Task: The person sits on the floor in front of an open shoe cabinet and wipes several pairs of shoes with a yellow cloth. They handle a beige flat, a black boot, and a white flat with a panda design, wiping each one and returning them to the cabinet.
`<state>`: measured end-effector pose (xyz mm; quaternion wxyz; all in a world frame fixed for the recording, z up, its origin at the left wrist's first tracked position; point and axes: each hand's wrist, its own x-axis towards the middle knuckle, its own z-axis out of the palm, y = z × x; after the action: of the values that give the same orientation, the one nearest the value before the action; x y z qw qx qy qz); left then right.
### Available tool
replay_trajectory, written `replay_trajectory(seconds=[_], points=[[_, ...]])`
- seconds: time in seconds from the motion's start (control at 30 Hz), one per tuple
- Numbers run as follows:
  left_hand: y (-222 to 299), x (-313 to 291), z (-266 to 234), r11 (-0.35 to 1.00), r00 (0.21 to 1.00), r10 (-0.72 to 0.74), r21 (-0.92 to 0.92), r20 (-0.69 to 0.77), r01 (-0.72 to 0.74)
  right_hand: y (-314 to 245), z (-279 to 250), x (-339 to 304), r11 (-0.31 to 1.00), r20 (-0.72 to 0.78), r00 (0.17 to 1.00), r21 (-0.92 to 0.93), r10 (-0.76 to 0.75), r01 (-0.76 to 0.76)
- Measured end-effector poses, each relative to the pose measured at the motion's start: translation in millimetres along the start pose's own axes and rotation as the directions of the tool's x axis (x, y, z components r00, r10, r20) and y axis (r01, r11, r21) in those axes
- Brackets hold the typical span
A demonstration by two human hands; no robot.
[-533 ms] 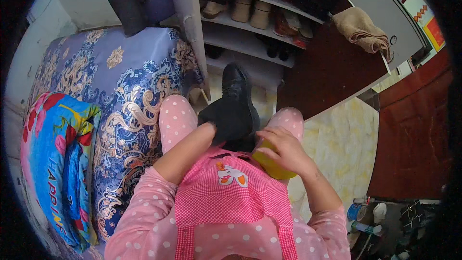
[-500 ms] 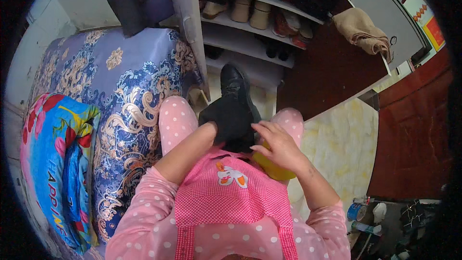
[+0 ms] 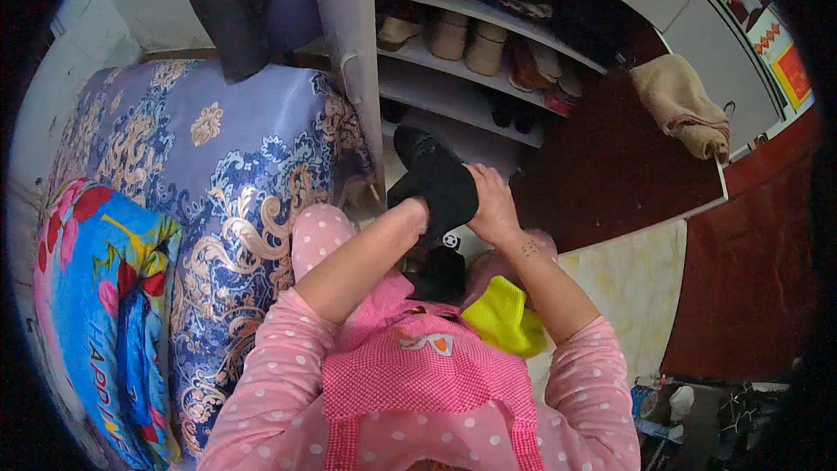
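A black lace-up shoe [image 3: 417, 143] points away from me in front of my knees. Matte black cloth [image 3: 449, 194] lies over its nearer part. My left hand [image 3: 413, 211] disappears into this dark cloth from the left, so its fingers are hidden. From the right, my right hand [image 3: 493, 202] curls around the cloth's edge, with the fingertips tucked out of sight. Below them, another black item [image 3: 438, 277] with a small white round emblem sits between my knees; its kind is unclear. A bright yellow cloth [image 3: 506, 318] rests in my lap by my right forearm.
Beyond the shoe stands a cabinet with shoe shelves [image 3: 436, 87], its white door [image 3: 349, 52] swung out on the left. A bed [image 3: 235, 235] with a folded colourful blanket [image 3: 105, 296] flanks me. On the right, a beige towel [image 3: 680, 100] hangs over a brown panel's edge.
My right hand has moved forward from beside the shoe and closed on the black cloth. The cloth has shifted right over the shoe. More of the yellow cloth shows, and the emblem has come into sight.
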<state>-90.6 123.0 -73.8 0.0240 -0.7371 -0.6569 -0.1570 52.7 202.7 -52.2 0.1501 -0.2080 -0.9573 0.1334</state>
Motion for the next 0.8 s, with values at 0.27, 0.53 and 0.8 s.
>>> replay_trajectory(seconds=[0.27,0.53,0.8], points=[[-14,-3,-60,0.251,0.868,-0.27,-0.84,0.417,0.482,41,36,36,0.963,-0.246,0.951,0.234,0.188,-0.131],[-52,4,-23,0.538,0.805,-0.591,-0.724,0.041,0.431,55,101,98,0.861,-0.437,0.799,0.474,0.413,-0.186],[-103,37,27,-0.186,0.402,-0.859,-0.925,0.318,0.332,53,179,135,0.401,-0.225,0.638,0.904,0.737,-0.145]])
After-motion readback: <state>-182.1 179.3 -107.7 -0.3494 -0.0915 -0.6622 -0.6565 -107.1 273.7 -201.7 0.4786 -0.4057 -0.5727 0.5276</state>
